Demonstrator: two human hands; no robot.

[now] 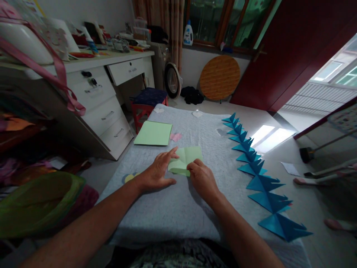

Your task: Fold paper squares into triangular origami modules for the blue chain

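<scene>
At frame centre, your creased green sheet (192, 153) is matt paper, over a matt cloth (167, 214). At right, you see smooth-faced blue paper figures (253, 165) and a glossy floor (272, 137).

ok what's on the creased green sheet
On the green sheet: left hand at its left edge, right hand at its near right corner; paper beneath them is hidden.
</scene>
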